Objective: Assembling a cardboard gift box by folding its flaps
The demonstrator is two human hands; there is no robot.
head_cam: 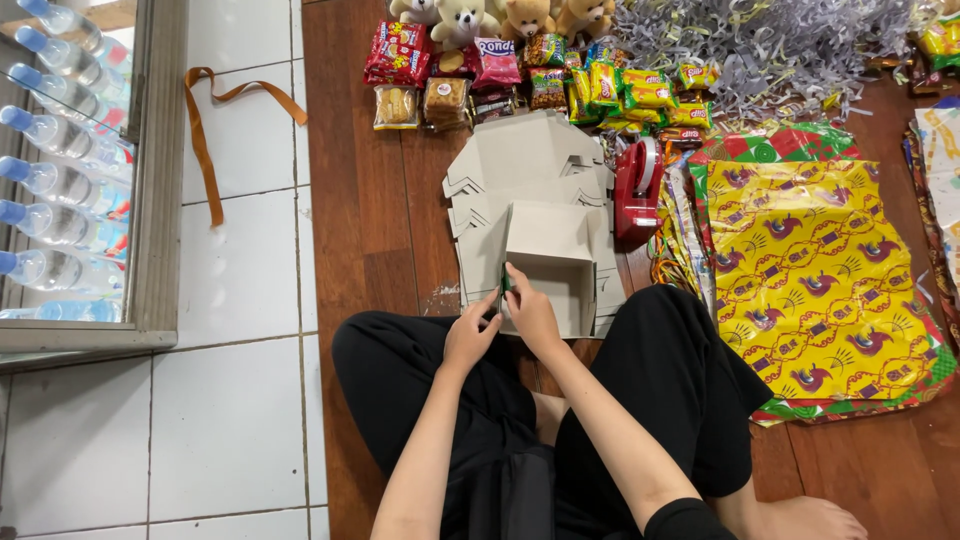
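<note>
A grey cardboard box, folded open (548,262), is sitting on the brown wooden floor in front of a seated person, atop a stack of flat grey cardboard box blanks (525,160). Beyond the stack, a row of snack packages is lying along the top edge: shiny red rectangular packets (397,52) at the left, two clear packs of brown biscuits (420,103) just below them, a pink packet (495,62) beside those, and a cluster of small yellow-and-green packets (640,95) to the right. At the far left, clear plastic water bottles with blue caps and blue labels (60,190) are lying in rows behind glass.
</note>
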